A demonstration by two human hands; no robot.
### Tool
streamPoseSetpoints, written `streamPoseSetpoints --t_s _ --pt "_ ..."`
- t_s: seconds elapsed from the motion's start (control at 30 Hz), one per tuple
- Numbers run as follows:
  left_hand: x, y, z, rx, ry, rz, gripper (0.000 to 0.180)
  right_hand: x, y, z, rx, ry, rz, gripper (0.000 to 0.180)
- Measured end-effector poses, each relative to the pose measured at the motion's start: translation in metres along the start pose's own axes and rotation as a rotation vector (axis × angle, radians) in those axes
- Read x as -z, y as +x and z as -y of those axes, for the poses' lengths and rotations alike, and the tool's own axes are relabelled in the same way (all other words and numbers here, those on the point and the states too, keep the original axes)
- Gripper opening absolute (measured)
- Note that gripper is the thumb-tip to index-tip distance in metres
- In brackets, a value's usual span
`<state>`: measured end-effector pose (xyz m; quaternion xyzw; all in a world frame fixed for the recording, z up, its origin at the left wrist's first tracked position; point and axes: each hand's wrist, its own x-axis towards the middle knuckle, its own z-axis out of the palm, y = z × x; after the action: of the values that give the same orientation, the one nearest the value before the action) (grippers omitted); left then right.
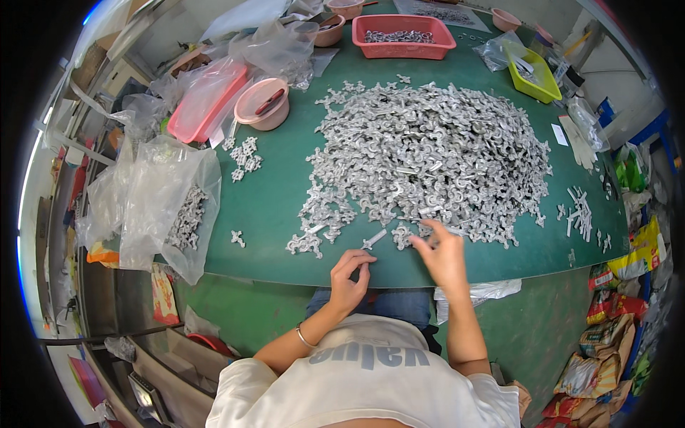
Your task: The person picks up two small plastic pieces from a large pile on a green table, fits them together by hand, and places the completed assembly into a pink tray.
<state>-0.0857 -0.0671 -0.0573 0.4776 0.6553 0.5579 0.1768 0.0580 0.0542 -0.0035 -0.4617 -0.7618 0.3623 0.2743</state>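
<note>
My left hand [350, 279] rests by the near table edge, its fingers curled together; anything between them is hidden. Just beyond its fingertips lies a silver metal part with a straight stem [374, 239]. My right hand [444, 255] is over the near edge of the pile, thumb and index finger apart, nothing visible between them. Beside its thumb sits a small cluster of silver parts [401, 236]. A large heap of small silver, curvy-lobed metal castings [435, 150] spreads beyond both hands. A smaller group [307, 244] lies left of the stemmed part.
On the green table [271, 207], a clear plastic bag [146, 192] holding similar parts stands left, near a pink bowl [262, 105] with a red-handled tool. Behind the heap is a red tray [404, 50]; a yellow-green tray [534, 77] stands far right. Straight pieces [579, 214] lie right.
</note>
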Motion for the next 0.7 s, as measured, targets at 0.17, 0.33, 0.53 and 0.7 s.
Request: streamPoseSetpoints --t_s 0.17,0.33,0.53,0.7 --pt "0.015 0.002 -0.002 0.121 -0.122 0.083 0.017 -0.034 -0.007 0.01 0.085 -0.391 0.065 0.037" --pt "0.031 0.005 0.0 0.2 -0.286 0.197 0.018 -0.035 -0.008 0.015 0.069 -0.138 -0.011 0.035" --pt "0.047 0.034 -0.047 0.333 -0.738 0.209 0.03 -0.018 -0.029 0.067 -0.166 0.644 0.378 0.04" --pt "0.066 0.049 -0.069 0.255 -0.889 0.454 0.035 -0.008 -0.042 0.086 -0.127 0.712 0.374 0.044"
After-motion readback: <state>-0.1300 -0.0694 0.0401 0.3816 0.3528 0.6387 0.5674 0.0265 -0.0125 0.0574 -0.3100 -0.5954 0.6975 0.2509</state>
